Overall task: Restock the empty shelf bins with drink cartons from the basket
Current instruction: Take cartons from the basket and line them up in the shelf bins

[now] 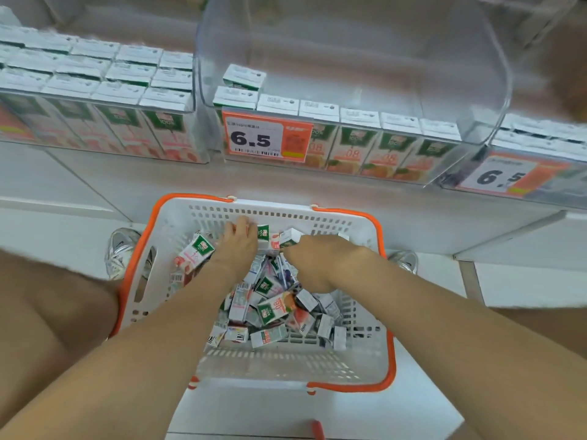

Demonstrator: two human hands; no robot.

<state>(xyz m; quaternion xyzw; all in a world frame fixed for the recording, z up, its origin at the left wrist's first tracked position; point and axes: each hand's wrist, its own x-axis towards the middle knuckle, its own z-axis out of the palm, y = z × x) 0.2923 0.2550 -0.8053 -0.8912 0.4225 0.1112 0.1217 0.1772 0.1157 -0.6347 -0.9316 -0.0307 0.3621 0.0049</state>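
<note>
A white basket with an orange rim (386, 354) stands on the floor below me, holding several small drink cartons (273, 309) in a loose heap. Both my hands are down inside it near its far wall. My left hand (238, 246) curls its fingers over a carton at the top of the heap. My right hand (317, 262) pinches a green-and-white carton (289, 238) by its end. Above, the clear middle shelf bin (349, 74) has one front row of orange cartons (349, 144) and is mostly bare behind it.
The left bin (95, 77) is packed with pink cartons. Another bin (540, 144) at the right holds cartons too. Orange price tags reading 6.5 (263, 138) hang on the bin fronts. My shoes (122, 249) stand at both sides of the basket.
</note>
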